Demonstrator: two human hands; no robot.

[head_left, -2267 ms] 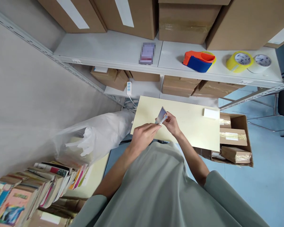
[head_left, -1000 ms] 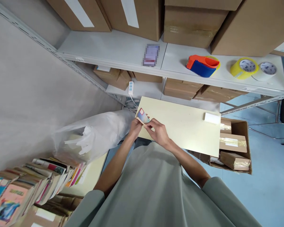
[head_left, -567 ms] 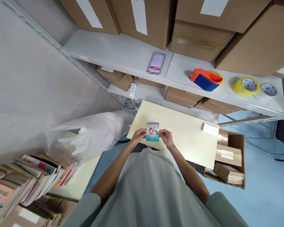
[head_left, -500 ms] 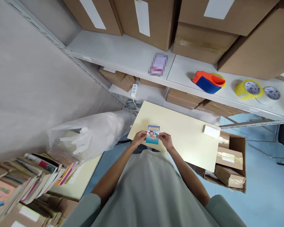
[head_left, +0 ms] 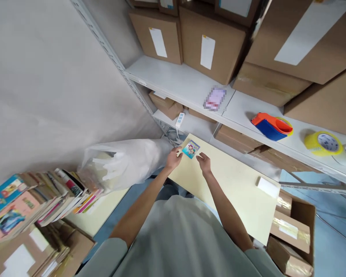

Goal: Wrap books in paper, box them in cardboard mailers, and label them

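A small booklet with a blue and teal cover and cartoon figures lies on the left end of the cream tabletop. My left hand is at its left edge, finger and thumb apart; whether a fingertip touches the cover is hard to tell. On the other side, my right hand hovers just off the booklet's lower right corner with its fingers slightly spread and nothing between them.
Behind the table, a shelf holds cardboard boxes, a blurred-out phone-like item, an orange and blue tape dispenser and yellow tape. A white plastic bag and stacked books are at left. An open carton stands right.
The booklet went from being held between both hands near my body to lying farther back on the table. My right hand has come away from it. The view has shifted left and up.
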